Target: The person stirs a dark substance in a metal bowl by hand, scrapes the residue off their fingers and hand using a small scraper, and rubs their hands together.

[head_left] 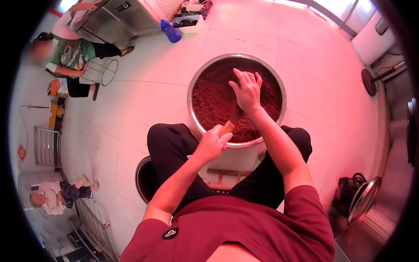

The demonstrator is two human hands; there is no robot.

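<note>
A wide metal basin full of dark red, crumbly chopped stuff stands on the floor between my knees. My left hand is closed round the wooden handle of a tool with a dark, flat metal blade. That blade slants up and away over the red stuff, its far end hidden under my right hand. The fingers of my right hand are stretched out and partly apart, thumb to the left, above the middle of the basin. Whether its palm touches the blade, I cannot tell.
A dark bucket stands by my left leg. Far left, a person in a green top sits near a metal cabinet; another person sits lower left. A blue bottle, a metal lid and a black bag lie around.
</note>
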